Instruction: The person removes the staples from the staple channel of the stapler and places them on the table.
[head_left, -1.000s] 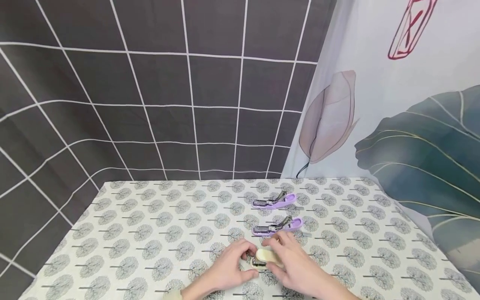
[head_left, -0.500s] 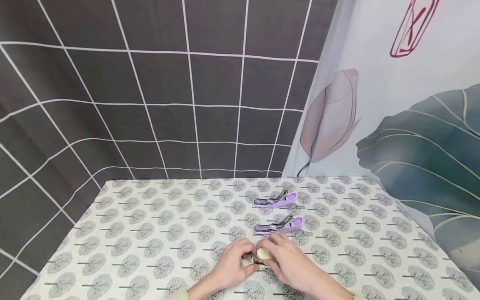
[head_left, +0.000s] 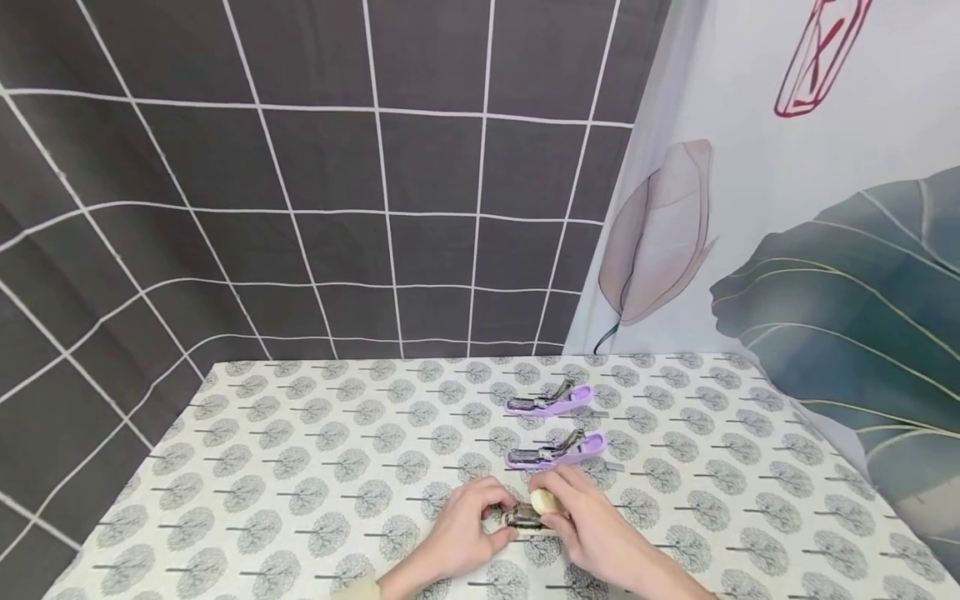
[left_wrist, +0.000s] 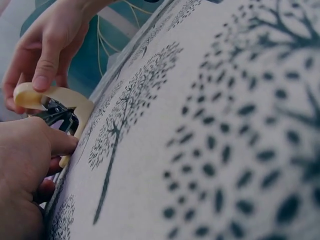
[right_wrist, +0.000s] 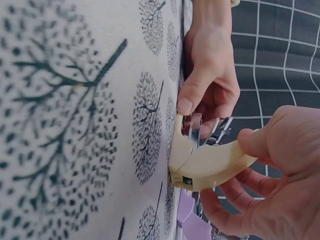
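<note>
A cream stapler lies on the cloth at the near side, its top cover lifted away from its dark metal inner parts. My right hand holds the cover between thumb and fingers; in the right wrist view that cream cover stands up at an angle from the base. With thumb and fingers, my left hand pinches the other end of the base. The left wrist view shows the metal parts between both hands. Part of the stapler is hidden behind the fingers.
Two purple staplers, one farther back and one nearer, lie opened just beyond my hands. A tree-print cloth covers the table. Behind stands a dark grid-patterned curtain, with a leaf-print curtain at the right.
The cream cover dipped toward the left half a second ago. Now it is tilted back to the right with my right hand, and more dark metal shows. My left hand has stayed nearly still.
</note>
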